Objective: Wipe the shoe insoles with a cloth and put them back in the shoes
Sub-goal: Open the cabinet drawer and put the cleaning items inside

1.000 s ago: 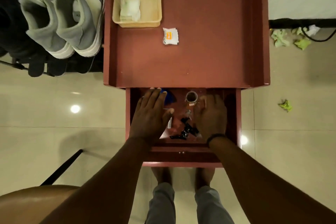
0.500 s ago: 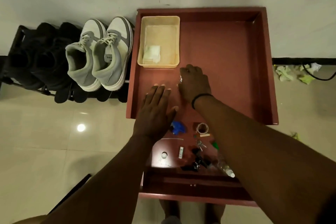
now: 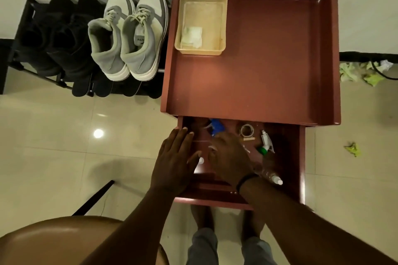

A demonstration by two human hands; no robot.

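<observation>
A pair of grey and white shoes (image 3: 127, 36) is seen on a black shoe rack (image 3: 32, 49) at the far left. The shoes stand side by side, touching. Their long sides run from near to far, with the toes pointed far, toward the wall, and the heels pointed near. The insoles cannot be seen from here.

Just right of the shoes, a red bench (image 3: 269, 71) with raised edges is seen. A pale yellow tray (image 3: 224, 2) is set in its far left corner, and a folded white cloth (image 3: 191, 37) is laid inside the tray at its near end.

Below the near edge of the bench, a drawer (image 3: 301, 157) is pulled out. Both hands are placed over it. The left hand (image 3: 174, 161) is held flat with straight fingers at the left part of the drawer, and nothing is held by it. The right hand (image 3: 230, 157) is lowered into the middle of the drawer with its fingers bent down; whether something is gripped cannot be told.

In the drawer a blue thing (image 3: 216, 127), a roll of tape (image 3: 247, 130) and a spray bottle (image 3: 268, 157) are seen. Green scraps (image 3: 353, 148) are scattered on the floor at the right.
</observation>
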